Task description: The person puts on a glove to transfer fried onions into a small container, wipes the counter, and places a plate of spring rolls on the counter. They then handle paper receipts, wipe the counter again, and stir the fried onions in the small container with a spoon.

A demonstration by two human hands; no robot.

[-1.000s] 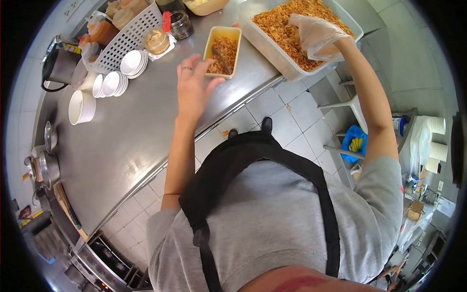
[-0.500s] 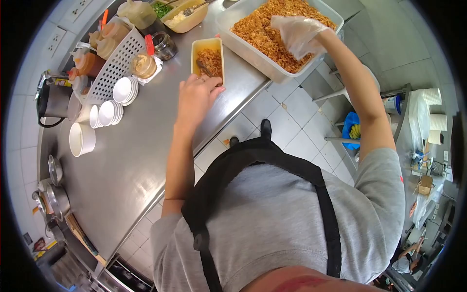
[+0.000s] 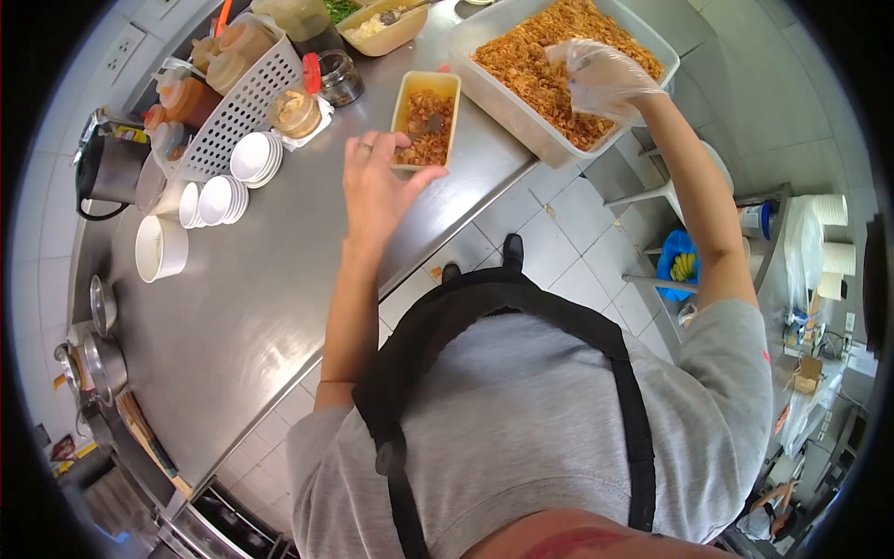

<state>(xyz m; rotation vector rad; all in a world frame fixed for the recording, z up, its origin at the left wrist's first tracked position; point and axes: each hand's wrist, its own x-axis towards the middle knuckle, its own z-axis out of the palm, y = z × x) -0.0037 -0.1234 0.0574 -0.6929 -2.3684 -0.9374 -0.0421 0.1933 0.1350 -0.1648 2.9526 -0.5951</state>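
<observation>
My left hand (image 3: 377,182), bare and with a ring, is at the near end of a small yellow container (image 3: 453,112). Its fingers and thumb are spread, the fingertips at the rim and the thumb by the near corner. Brown crispy bits and what looks like a spoon lie inside that container. My right hand (image 3: 605,82), in a clear plastic glove, is over the right part of a large translucent tub (image 3: 507,126) filled with brown fried bits (image 3: 535,56). The crinkled glove hides its fingers, so whether it holds anything is unclear.
A white perforated basket (image 3: 240,101) with sauce bottles stands at the upper left, beside jars (image 3: 340,78), stacked white cups (image 3: 223,200) and a white tub (image 3: 161,248). The steel counter's edge (image 3: 410,265) runs diagonally. Shelves (image 3: 759,252) stand right; a person (image 3: 759,517) is far off.
The view has shifted, so the counter items appear further right and slightly higher or lower. My left hand's fingers have spread, with the thumb now apart at the container's near corner.
</observation>
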